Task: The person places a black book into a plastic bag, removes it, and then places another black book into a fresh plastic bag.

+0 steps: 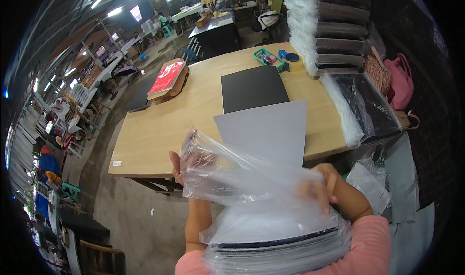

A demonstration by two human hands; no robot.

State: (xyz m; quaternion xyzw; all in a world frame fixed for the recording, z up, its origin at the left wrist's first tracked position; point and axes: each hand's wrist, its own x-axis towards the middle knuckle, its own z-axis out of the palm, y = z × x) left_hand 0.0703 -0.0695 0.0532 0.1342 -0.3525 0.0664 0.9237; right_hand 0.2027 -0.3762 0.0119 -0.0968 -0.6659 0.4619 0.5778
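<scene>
Crinkled clear plastic bag [252, 166] stretches between my two hands, above the table's near edge. My left hand [180, 166] is closed on its left end; the thumb shows, while the fingers are partly seen through the film. At the other end my right hand [322, 185] has its bent fingers closed on the plastic, slightly blurred. Beneath lies a stack of plastic-wrapped flat sheets [281, 253], close against me between my forearms. A light grey sheet [266, 129] rests on the table just beyond the bag, its near part hidden. It overlaps a black flat board [254, 88].
On the wooden table [150, 139] are a red-covered book [167, 76], a green basket [268, 58] and a tape dispenser [290, 59]. Plastic-wrapped black boards [339, 33] are piled high at right. A pink bag [401, 81] stands beyond them.
</scene>
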